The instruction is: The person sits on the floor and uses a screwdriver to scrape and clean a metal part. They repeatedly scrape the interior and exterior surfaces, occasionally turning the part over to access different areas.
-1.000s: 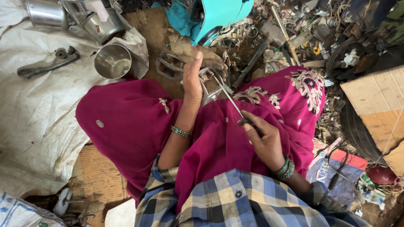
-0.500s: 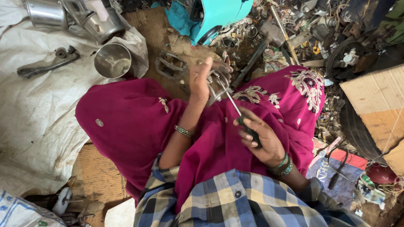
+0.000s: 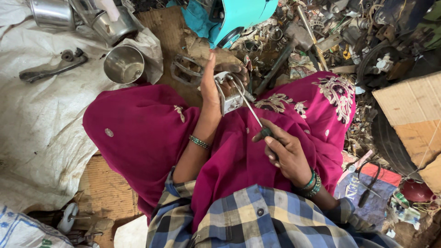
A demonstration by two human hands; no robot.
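Observation:
My left hand [image 3: 215, 85] grips a small grey metal part [image 3: 229, 98], a bracket-like piece, holding it up above my lap. My right hand [image 3: 285, 154] is closed around the dark handle of a screwdriver [image 3: 250, 106], whose thin shaft runs up and left, its tip at the metal part. Both hands work over a magenta embroidered cloth [image 3: 151, 138] draped across my knees. Green bangles sit on both wrists. A checked blue and yellow shirt shows at the bottom.
A steel cup [image 3: 125, 64] and other steel vessels [image 3: 110, 25] stand on a white sack sheet [image 3: 32, 119] at the left. A turquoise casing [image 3: 239, 14] lies ahead. Scrap metal parts are heaped at the upper right, a cardboard box [image 3: 409, 115] at the right, pliers [image 3: 367, 183] beside it.
My left hand has lifted the metal part slightly and turned it. My right hand has shifted the screwdriver so its tip sits against the part.

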